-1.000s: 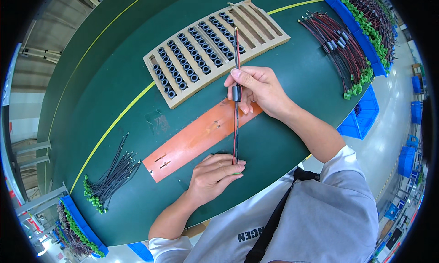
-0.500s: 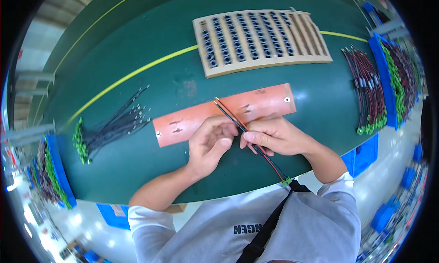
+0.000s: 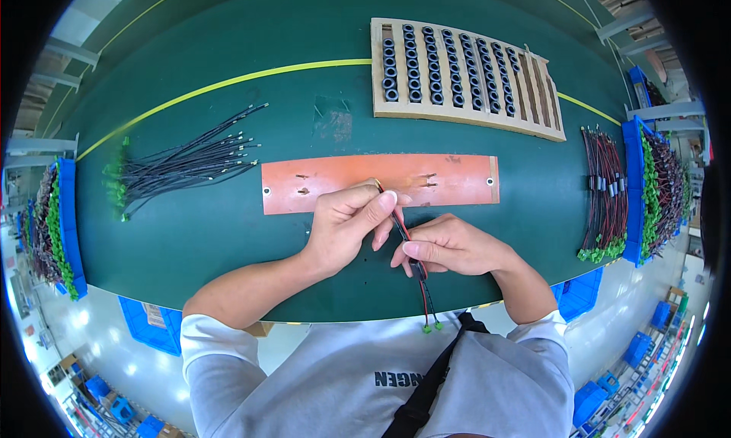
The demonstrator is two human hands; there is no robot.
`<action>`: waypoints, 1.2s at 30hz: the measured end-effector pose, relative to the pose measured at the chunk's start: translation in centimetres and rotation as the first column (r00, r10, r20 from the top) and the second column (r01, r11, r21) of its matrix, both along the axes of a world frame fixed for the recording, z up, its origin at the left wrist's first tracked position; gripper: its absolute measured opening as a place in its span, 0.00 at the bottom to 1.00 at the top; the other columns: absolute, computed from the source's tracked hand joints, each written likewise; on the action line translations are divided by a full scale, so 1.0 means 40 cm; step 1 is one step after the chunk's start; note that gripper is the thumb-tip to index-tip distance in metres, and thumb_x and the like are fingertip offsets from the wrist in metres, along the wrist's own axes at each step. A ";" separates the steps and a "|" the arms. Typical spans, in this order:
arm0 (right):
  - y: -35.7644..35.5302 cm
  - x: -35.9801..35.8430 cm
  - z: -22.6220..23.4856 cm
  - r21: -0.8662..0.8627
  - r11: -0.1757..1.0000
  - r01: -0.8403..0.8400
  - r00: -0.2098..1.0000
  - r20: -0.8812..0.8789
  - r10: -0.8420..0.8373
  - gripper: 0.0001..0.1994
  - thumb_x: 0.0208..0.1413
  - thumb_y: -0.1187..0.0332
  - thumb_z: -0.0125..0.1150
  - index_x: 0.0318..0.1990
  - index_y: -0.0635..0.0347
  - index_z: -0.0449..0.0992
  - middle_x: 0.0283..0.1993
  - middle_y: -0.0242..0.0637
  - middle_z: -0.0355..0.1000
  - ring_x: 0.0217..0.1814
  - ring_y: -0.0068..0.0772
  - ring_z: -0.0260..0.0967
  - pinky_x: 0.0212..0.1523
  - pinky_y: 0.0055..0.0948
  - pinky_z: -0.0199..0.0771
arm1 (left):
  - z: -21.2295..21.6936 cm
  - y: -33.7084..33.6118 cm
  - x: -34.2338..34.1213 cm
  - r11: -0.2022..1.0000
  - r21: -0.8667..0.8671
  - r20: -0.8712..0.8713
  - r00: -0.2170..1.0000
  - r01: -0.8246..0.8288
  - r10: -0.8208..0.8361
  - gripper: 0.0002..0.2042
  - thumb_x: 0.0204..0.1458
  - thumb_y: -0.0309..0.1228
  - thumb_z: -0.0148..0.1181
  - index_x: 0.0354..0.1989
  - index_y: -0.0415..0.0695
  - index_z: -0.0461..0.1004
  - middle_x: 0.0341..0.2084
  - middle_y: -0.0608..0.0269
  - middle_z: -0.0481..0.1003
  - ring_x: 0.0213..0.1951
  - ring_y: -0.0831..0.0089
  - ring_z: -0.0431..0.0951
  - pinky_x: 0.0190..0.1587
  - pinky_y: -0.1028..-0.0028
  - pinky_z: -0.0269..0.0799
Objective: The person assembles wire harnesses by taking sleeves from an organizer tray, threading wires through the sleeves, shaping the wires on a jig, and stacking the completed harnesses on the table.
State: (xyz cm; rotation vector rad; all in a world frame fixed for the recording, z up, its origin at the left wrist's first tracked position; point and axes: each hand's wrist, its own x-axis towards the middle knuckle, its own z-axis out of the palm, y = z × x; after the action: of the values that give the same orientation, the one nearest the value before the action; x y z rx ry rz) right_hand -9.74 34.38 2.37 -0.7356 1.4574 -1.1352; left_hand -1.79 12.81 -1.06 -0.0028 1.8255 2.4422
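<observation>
A thin red and black wire pair (image 3: 423, 293) with green ends runs between both hands toward my chest. My left hand (image 3: 346, 221) pinches its upper end near the lower edge of the orange strip (image 3: 457, 181). Just right of it, my right hand (image 3: 449, 246) grips the wires lower down, where a small dark ring sits on them. Both hands hover over the near edge of the green table (image 3: 228, 225).
A wooden tray (image 3: 533, 84) with rows of dark rings lies beyond the strip. A fan of black wires with green ends (image 3: 175, 164) lies to the left. Red and black wires (image 3: 605, 194) lie at the right beside blue bins (image 3: 632, 179); another blue bin (image 3: 65, 225) is far left.
The wire pair stood upright over the orange strip with my left hand flat on the table. Now both hands hold it low near my body, and the view has shifted.
</observation>
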 end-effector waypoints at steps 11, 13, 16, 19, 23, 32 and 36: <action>0.004 -0.015 -0.001 0.011 1.000 0.011 0.996 0.085 -0.012 0.22 0.74 0.54 0.48 0.46 0.63 0.83 0.32 0.31 0.77 0.28 0.19 0.67 0.31 0.23 0.70 | -0.004 0.008 0.005 0.987 0.143 0.147 0.988 -0.075 0.054 0.17 0.71 0.37 0.52 0.48 0.32 0.79 0.27 0.61 0.75 0.20 0.80 0.70 0.21 0.79 0.66; -0.002 -0.017 -0.008 -0.008 0.999 0.052 0.994 0.101 -0.051 0.20 0.73 0.57 0.51 0.45 0.64 0.83 0.31 0.29 0.78 0.25 0.16 0.66 0.29 0.20 0.68 | 0.006 0.013 -0.002 0.987 0.098 0.131 0.984 -0.131 0.118 0.17 0.71 0.36 0.52 0.49 0.32 0.79 0.26 0.61 0.75 0.19 0.81 0.68 0.20 0.80 0.64; -0.008 -0.015 -0.013 -0.025 0.996 0.090 0.984 0.160 -0.085 0.13 0.71 0.64 0.57 0.41 0.65 0.82 0.33 0.31 0.79 0.23 0.16 0.66 0.28 0.21 0.68 | 0.005 0.001 -0.004 0.996 0.034 0.070 0.994 -0.081 0.078 0.17 0.71 0.36 0.51 0.51 0.32 0.78 0.28 0.59 0.76 0.20 0.80 0.69 0.21 0.79 0.65; 0.006 -0.008 -0.014 -0.127 0.976 0.176 0.984 0.012 -0.176 0.11 0.70 0.67 0.58 0.41 0.66 0.80 0.33 0.32 0.79 0.23 0.16 0.68 0.26 0.20 0.68 | 0.002 0.024 -0.005 0.977 0.180 0.038 0.993 -0.116 0.111 0.19 0.70 0.38 0.53 0.55 0.33 0.74 0.34 0.57 0.77 0.25 0.78 0.73 0.27 0.78 0.70; 0.008 -0.011 0.003 -0.240 0.760 0.604 0.796 0.125 -0.592 0.11 0.70 0.65 0.58 0.42 0.66 0.79 0.31 0.34 0.78 0.23 0.18 0.73 0.18 0.17 0.67 | -0.010 0.028 0.013 0.989 0.054 -0.020 0.990 0.137 -0.136 0.19 0.65 0.31 0.62 0.58 0.38 0.65 0.38 0.58 0.78 0.35 0.76 0.77 0.39 0.74 0.75; 0.048 -0.100 -0.019 -0.205 0.440 0.874 0.473 0.158 -0.867 0.15 0.69 0.58 0.59 0.40 0.63 0.77 0.25 0.33 0.73 0.18 0.19 0.68 0.16 0.19 0.61 | 0.010 0.034 0.005 0.881 -0.376 -0.302 0.861 0.287 -0.409 0.13 0.49 0.28 0.75 0.40 0.37 0.80 0.34 0.58 0.81 0.33 0.65 0.80 0.38 0.69 0.77; 0.095 -0.159 -0.030 -0.243 0.363 0.900 0.413 0.203 -0.888 0.14 0.70 0.57 0.56 0.40 0.60 0.74 0.28 0.37 0.75 0.18 0.23 0.69 0.16 0.21 0.62 | 0.011 0.054 0.004 0.815 -0.521 -0.348 0.809 0.254 -0.474 0.17 0.46 0.25 0.76 0.46 0.38 0.82 0.39 0.56 0.84 0.39 0.62 0.84 0.42 0.66 0.80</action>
State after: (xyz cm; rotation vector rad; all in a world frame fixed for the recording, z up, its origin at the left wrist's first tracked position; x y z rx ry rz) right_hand -16.10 38.19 1.16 -0.0029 1.6883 -2.2771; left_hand -1.64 14.96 -0.60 0.8999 2.2674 1.7895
